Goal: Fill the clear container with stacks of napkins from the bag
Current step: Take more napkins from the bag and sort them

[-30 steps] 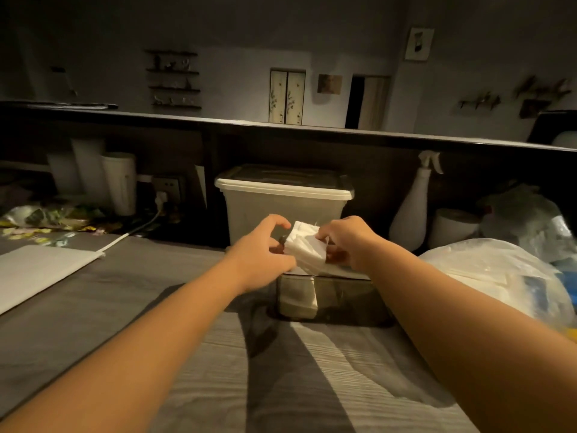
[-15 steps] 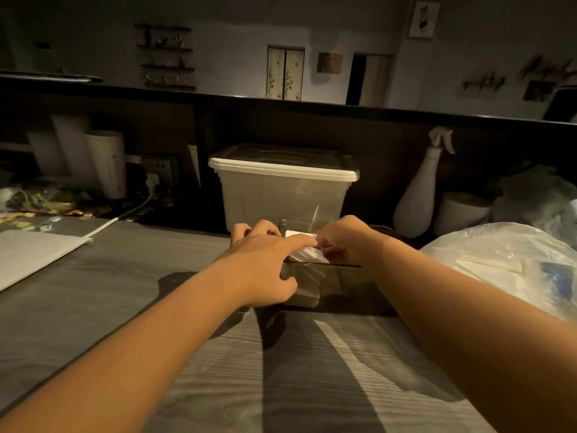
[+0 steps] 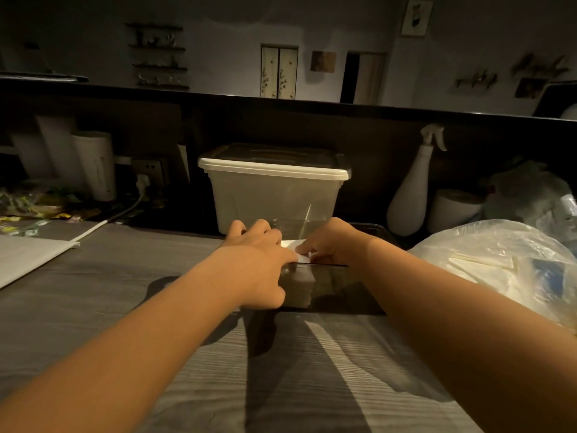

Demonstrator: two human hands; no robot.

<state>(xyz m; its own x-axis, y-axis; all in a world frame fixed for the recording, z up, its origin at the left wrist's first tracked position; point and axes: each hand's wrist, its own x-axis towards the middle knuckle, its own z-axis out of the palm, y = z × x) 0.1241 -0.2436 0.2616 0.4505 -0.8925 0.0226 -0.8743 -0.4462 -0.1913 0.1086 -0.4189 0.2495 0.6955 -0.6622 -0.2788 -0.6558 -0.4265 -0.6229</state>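
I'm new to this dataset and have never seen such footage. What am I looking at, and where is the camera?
No machine here: a person works bare-handed, and one wide-angle camera on their head looks forward and down along both arms. On the grey wood-grain table stands a low clear plastic container. The left hand lies over its left end, fingers fairly straight, pressing a white stack of paper napkins; the right hand pinches that stack from the other side. To the right lies a translucent plastic bag holding more white paper. Behind stand a lidded translucent storage bin and a white spray bottle.
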